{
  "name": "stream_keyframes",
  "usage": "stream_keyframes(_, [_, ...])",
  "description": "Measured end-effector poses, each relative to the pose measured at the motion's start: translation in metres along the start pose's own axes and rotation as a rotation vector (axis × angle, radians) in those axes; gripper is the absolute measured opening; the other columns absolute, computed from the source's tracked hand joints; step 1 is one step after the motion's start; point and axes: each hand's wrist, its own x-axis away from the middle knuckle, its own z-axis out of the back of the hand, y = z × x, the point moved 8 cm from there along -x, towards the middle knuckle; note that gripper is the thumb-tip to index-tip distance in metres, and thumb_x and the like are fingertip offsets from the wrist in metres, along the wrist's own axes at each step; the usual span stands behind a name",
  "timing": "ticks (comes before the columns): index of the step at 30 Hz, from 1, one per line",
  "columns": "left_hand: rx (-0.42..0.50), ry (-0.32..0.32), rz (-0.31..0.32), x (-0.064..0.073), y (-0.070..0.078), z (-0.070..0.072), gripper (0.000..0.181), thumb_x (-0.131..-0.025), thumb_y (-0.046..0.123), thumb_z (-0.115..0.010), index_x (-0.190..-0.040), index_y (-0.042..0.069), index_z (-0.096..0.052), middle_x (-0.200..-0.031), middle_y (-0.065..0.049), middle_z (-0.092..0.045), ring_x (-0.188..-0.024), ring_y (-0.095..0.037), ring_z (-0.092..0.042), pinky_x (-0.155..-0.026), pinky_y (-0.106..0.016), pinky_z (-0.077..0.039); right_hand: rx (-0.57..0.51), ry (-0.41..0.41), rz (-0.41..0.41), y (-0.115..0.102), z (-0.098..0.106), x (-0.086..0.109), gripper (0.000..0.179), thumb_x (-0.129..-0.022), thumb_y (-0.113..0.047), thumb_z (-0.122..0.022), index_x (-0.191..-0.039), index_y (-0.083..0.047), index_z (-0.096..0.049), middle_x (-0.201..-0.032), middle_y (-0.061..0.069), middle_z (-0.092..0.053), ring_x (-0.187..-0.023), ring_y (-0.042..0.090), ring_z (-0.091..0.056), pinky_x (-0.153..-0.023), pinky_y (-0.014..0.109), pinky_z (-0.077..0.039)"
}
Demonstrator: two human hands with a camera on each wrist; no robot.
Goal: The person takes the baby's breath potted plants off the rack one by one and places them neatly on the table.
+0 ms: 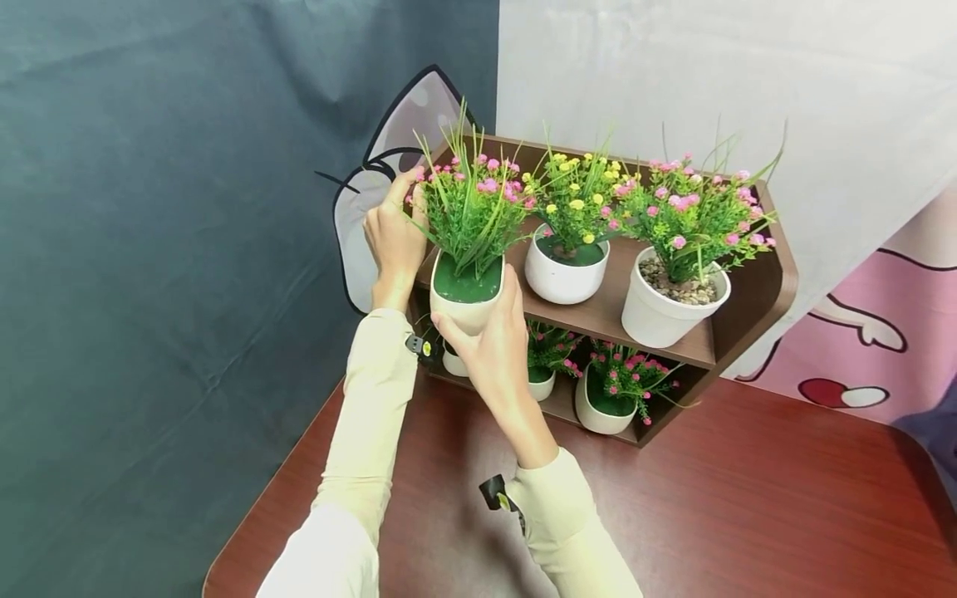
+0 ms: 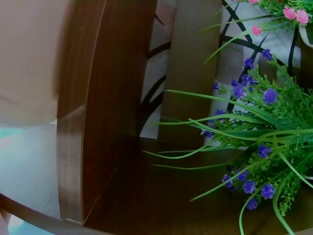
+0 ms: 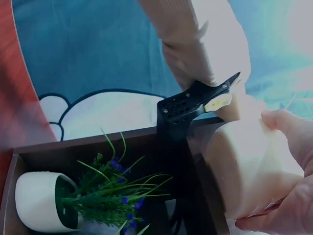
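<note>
My right hand (image 1: 493, 340) grips a cream-white pot (image 1: 467, 309) of artificial pink flowers (image 1: 486, 187) from its right and front, at the upper left of a brown wooden two-tier shelf (image 1: 673, 374). In the right wrist view the thumb and fingers clasp this pot (image 3: 244, 166). My left hand (image 1: 396, 237) is at the shelf's left side, beside the pink flowers; leaves and blooms partly hide its fingertips. The left wrist view has the shelf's side panel (image 2: 117, 112) close by. Below stands a white pot (image 3: 41, 200) with purple flowers (image 3: 127, 200).
A round white pot with yellow flowers (image 1: 579, 195) and a white pot (image 1: 665, 311) with pink flowers and pebbles share the upper tier. Below are more potted pink flowers (image 1: 624, 374). The shelf stands on a reddish-brown table (image 1: 748, 498), against a grey-blue curtain (image 1: 187, 249) on the left.
</note>
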Motion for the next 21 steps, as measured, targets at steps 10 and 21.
stream_keyframes(10, [0.033,0.015,-0.021,-0.001,0.002,-0.001,0.025,-0.086,0.034,-0.045,-0.105,0.032,-0.061,-0.080,-0.001,-0.066,-0.049,-0.026,-0.046,-0.053,-0.038,-0.035,0.028,-0.029,0.090,-0.003,0.020,0.009,0.091,-0.061,-0.048,-0.069,-0.133,-0.012,-0.025,-0.125,0.003,-0.037,-0.106,0.014,-0.043,-0.083,0.033,-0.037])
stream_keyframes(21, [0.059,0.035,0.003,-0.002,0.001,-0.002,0.024,-0.084,0.032,-0.049,-0.103,0.029,-0.063,-0.079,0.000,-0.066,-0.042,-0.023,-0.030,-0.052,-0.037,-0.032,-0.050,-0.073,0.061,0.026,0.033,0.068,0.092,-0.054,-0.045,-0.073,-0.132,-0.023,-0.028,-0.121,-0.006,-0.042,-0.101,0.008,-0.044,-0.079,0.032,-0.038])
